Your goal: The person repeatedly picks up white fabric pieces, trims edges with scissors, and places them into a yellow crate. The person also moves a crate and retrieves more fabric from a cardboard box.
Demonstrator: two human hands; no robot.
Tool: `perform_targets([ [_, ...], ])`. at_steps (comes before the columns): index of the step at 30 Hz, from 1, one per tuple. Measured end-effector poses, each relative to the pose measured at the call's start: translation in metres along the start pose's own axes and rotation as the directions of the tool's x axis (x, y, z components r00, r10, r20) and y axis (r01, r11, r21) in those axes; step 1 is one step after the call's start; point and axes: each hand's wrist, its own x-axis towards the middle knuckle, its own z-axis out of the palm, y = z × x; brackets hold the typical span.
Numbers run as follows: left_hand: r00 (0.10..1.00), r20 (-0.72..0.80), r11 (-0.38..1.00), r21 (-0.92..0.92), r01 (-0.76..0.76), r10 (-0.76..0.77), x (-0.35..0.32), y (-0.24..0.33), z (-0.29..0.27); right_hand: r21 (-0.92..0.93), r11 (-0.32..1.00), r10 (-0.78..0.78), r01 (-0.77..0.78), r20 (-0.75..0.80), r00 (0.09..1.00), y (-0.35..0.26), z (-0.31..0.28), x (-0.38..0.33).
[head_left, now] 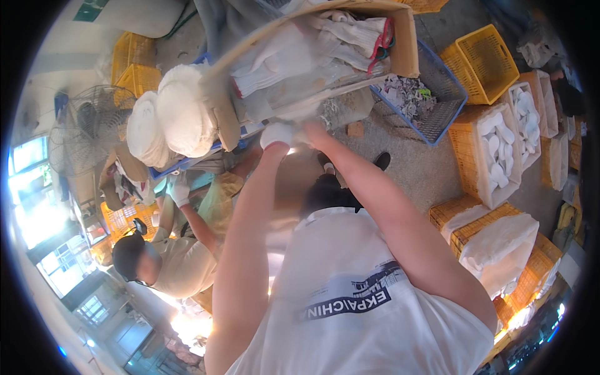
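Observation:
Both my arms reach forward to a tilted cardboard box [406, 50] packed with white knitted gloves [350, 31]. A clear plastic bag [300, 94] holding more white gloves hangs out of the box's open side. My left hand [278, 134] wears a white glove and is closed on the bag's lower edge. My right hand [314, 131] is bare and presses against the same edge, right beside the left. Its fingers are hidden in the plastic.
A person in a black cap [128, 253] and white gloves crouches at my left. Behind them are stacked white round bundles [181, 115] and a floor fan [87, 125]. Yellow crates [484, 59], some lined with white goods [500, 150], and a blue wire basket [437, 94] stand on the concrete floor at the right.

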Motion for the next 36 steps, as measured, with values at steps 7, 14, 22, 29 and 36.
perform_targets([
  [7, 0.994, 0.04, 0.992, 0.07, -0.1, 0.098, 0.014, 0.025, 0.005, 0.274, 0.956, 0.096, -0.101, 0.034, 0.995, 0.025, -0.022, -0.007],
  [14, 0.999, -0.014, 0.999, 0.034, -0.043, 0.043, 0.008, 0.037, 0.004, 0.602, 0.717, 0.328, -0.351, 0.153, 0.932, 0.024, -0.033, 0.001],
  [22, 1.0, -0.025, 0.996, -0.093, -0.003, 0.001, 0.01, 0.066, 0.006, 0.262, 0.952, 0.166, -0.161, 0.005, 0.986, 0.047, -0.077, -0.018],
  [29, 0.984, -0.149, 0.959, -0.278, 0.051, -0.095, 0.016, 0.068, 0.034, 0.047, 0.994, 0.096, -0.097, 0.019, 0.995, 0.046, -0.092, -0.02],
  [36, 0.978, -0.062, 0.909, -0.384, 0.161, -0.199, -0.023, 0.053, 0.039, -0.043, 0.995, -0.088, 0.093, 0.104, 0.991, 0.037, -0.06, -0.03],
])
